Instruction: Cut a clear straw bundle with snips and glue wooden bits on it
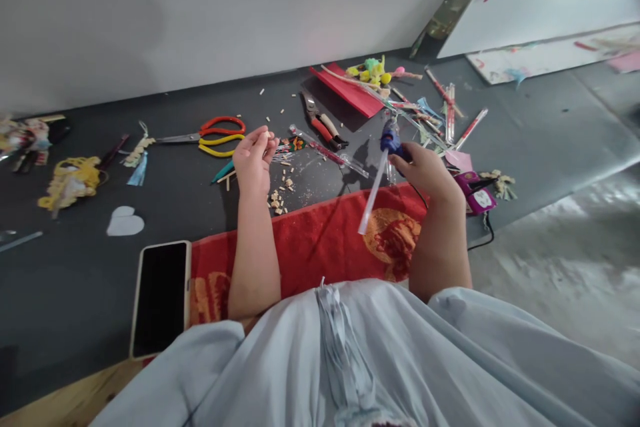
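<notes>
My right hand [425, 170] is closed around a blue hot glue gun [391, 139], and a long whitish glue stick [373, 197] sticks out of its back end toward me. My left hand [254, 157] is raised over the table with thumb and fingertips pinched together; whatever sits between them is too small to make out. Below and beside it lie several short pale wooden pieces [276, 201] and crumbs. Close by are a dark patterned piece with beads [295, 143] and a teal pen [223, 172].
Scissors [223, 137] and pliers [323, 123] lie behind my hands. Red paper [350, 93], sealed sticks [450, 113] and a purple box [475, 195] are to the right. A phone [161, 297], a white paper heart [125, 221] and yellow yarn [75, 180] lie left. A red cloth [320, 233] covers the front edge.
</notes>
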`<control>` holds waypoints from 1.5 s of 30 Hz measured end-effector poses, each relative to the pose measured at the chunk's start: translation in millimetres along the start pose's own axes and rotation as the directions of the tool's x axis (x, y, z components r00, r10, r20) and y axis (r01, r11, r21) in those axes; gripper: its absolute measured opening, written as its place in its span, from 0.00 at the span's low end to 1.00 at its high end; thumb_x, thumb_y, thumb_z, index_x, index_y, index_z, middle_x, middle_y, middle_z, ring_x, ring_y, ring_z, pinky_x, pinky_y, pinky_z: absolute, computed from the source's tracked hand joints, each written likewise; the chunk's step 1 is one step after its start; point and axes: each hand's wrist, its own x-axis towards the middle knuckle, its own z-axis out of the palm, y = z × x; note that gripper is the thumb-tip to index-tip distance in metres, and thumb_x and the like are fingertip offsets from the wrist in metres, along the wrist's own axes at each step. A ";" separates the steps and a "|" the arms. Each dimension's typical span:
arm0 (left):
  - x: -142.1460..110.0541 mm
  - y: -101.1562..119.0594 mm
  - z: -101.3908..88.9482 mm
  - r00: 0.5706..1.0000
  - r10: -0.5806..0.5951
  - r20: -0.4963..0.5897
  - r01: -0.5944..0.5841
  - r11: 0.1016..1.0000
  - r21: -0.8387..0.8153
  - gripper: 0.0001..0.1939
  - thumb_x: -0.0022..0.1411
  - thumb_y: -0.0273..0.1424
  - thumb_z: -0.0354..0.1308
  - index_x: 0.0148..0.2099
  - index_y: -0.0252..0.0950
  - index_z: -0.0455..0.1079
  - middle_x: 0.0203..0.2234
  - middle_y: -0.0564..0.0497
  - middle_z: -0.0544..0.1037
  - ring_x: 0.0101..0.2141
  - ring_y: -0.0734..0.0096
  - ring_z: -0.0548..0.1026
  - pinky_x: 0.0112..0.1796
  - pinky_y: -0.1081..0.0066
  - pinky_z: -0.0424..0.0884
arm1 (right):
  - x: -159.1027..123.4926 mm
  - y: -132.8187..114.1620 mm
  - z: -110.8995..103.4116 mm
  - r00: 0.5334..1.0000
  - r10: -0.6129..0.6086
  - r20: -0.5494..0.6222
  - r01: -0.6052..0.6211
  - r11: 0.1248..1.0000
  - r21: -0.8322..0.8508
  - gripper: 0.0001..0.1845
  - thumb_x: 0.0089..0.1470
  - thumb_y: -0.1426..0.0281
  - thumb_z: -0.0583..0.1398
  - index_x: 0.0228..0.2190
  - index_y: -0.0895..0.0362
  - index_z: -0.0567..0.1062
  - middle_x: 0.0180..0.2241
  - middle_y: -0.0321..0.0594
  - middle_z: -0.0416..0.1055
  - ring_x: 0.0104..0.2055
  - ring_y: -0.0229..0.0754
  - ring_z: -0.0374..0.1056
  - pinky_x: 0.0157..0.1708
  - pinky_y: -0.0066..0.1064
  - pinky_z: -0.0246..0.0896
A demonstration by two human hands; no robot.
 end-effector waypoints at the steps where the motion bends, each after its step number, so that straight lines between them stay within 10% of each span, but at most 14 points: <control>1: 0.1 0.0 -0.1 1.000 -0.004 -0.002 0.004 1.000 -0.001 0.09 0.47 0.32 0.68 0.32 0.37 0.74 0.26 0.56 0.78 0.25 0.85 0.74 0.42 0.74 0.75 | -0.7 -0.1 -0.6 1.000 -0.004 -0.015 0.006 0.993 0.121 0.15 0.55 0.59 0.53 0.37 0.57 0.71 0.30 0.44 0.72 0.32 0.45 0.67 0.33 0.36 0.60; 5: 0.2 -0.5 -1.4 1.000 -0.022 0.008 0.022 0.999 -0.044 0.08 0.47 0.30 0.68 0.32 0.37 0.74 0.25 0.56 0.78 0.25 0.84 0.74 0.41 0.74 0.76 | -2.5 -14.7 6.6 0.993 -0.106 0.052 0.035 0.686 0.726 0.18 0.55 0.54 0.54 0.40 0.53 0.69 0.29 0.37 0.70 0.30 0.41 0.68 0.35 0.36 0.64; 10: -2.2 -0.5 -1.2 0.999 -0.021 0.027 0.023 0.997 -0.070 0.06 0.50 0.28 0.66 0.33 0.37 0.75 0.26 0.55 0.78 0.24 0.85 0.74 0.42 0.73 0.75 | -2.8 -57.5 21.3 0.955 -0.227 0.190 -0.104 0.343 0.933 0.19 0.49 0.51 0.59 0.36 0.51 0.70 0.32 0.37 0.69 0.31 0.40 0.67 0.38 0.38 0.67; 20: -4.6 1.1 0.7 1.000 -0.020 -0.015 0.020 1.000 0.014 0.06 0.52 0.29 0.65 0.35 0.39 0.76 0.30 0.53 0.79 0.34 0.79 0.77 0.43 0.72 0.74 | -3.4 -124.0 48.2 0.939 -0.330 0.099 -0.027 0.215 0.976 0.22 0.47 0.47 0.61 0.30 0.53 0.71 0.19 0.29 0.58 0.18 0.30 0.54 0.23 0.29 0.64; 45: -10.0 3.5 8.7 0.998 0.044 -0.051 -0.036 0.989 0.145 0.08 0.48 0.29 0.67 0.33 0.38 0.74 0.27 0.55 0.77 0.35 0.76 0.78 0.42 0.72 0.75 | 1.7 -122.9 64.5 0.931 -0.330 0.158 -0.077 0.245 0.966 0.27 0.45 0.41 0.57 0.23 0.53 0.68 0.22 0.36 0.66 0.22 0.37 0.63 0.30 0.35 0.69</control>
